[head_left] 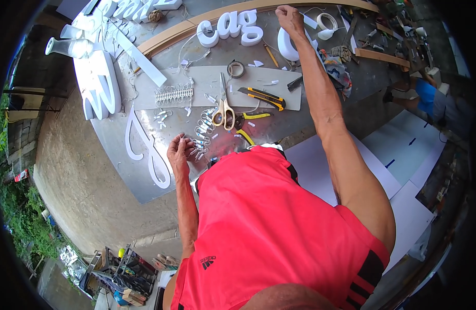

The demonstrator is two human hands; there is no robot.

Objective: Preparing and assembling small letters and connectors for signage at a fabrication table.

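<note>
My left hand [180, 149] is at the table's near edge, fingers pinched together at the end of a string of small LED modules [203, 132]. My right arm reaches to the far side, and my right hand [289, 20] is closed above a white raised letter [288, 45]. Whatever its fingers hold is too small to make out. Between my hands lie scissors [224, 106] with cream handles, a yellow and black box cutter [263, 97] and yellow-handled pliers [251, 116]. Another bundle of LED modules [174, 95] rests on a grey strip [202, 77].
Several white raised letters [230, 26] stand at the back, with a large one [99, 88] at the left. A flat white curved cutout [147, 155] lies near the left edge. A dark tape roll [236, 68] sits mid-table. Another person in blue shorts [426, 95] is at the right.
</note>
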